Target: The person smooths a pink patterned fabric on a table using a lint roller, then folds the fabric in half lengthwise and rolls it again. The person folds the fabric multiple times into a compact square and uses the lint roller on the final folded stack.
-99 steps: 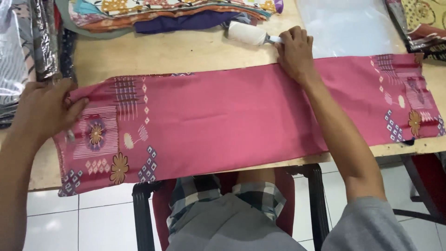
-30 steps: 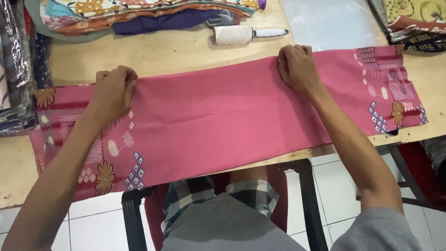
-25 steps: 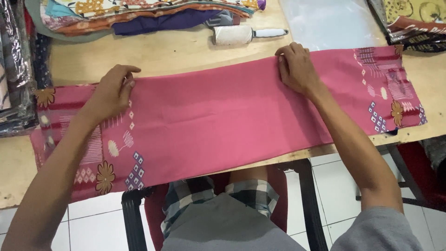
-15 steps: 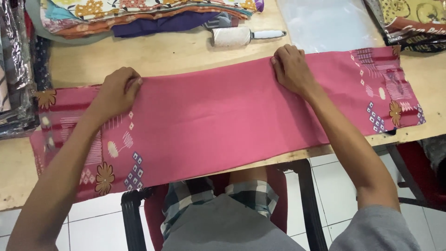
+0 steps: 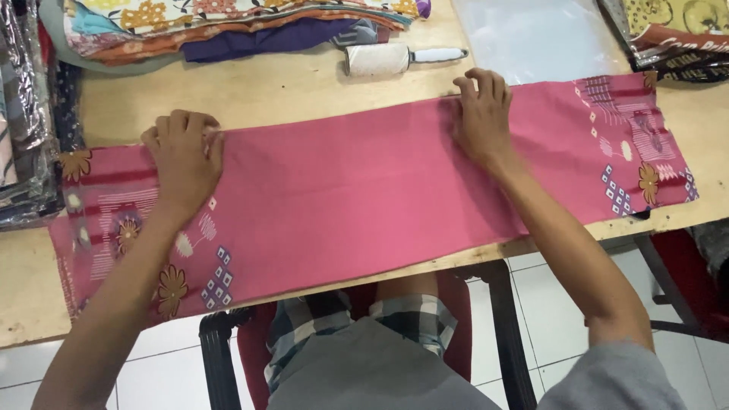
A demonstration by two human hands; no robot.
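1. Left hand [image 5: 182, 156]: palm down on the far edge of the pink cloth [image 5: 357, 193], fingers curled over that edge; whether they pinch it cannot be told.
2. Right hand [image 5: 481, 114]: flat on the same far edge, fingers spread, gripping nothing.
3. Pink cloth: a long folded band lying across the wooden table [image 5: 288, 83], patterned at both ends, near edge overhanging slightly.
4. Lint roller [image 5: 395, 58]: on the table just beyond the cloth, apart from it.
5. Folded fabrics [image 5: 228, 26]: stacked at the far edge.
6. Clear plastic bag [image 5: 535, 34]: far right.
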